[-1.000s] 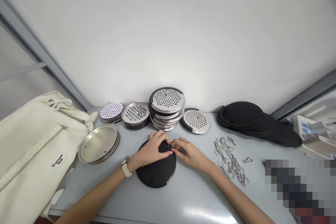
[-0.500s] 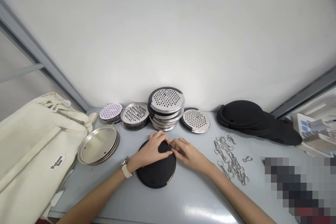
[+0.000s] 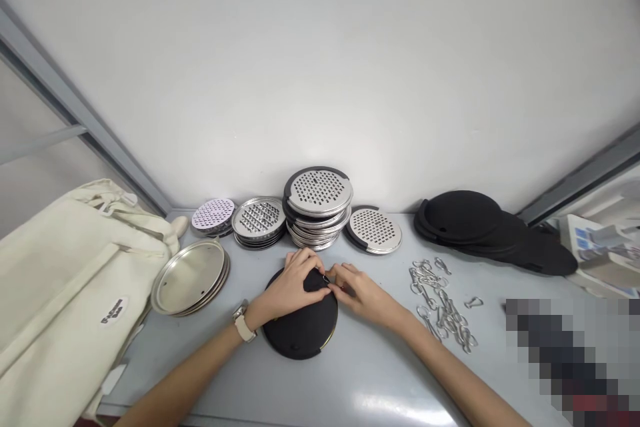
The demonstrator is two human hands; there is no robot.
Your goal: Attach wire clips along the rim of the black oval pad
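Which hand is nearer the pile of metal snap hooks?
Right. The right hand is just left of the metal snap hooks; the left hand is farther away, resting on the black disc.

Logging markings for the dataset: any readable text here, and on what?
Nothing can be read in full.
White oval label on the cream canvas bag: dark lettering, too small and blurred to read.
Printed packaging at far right: blue patches, no legible words.
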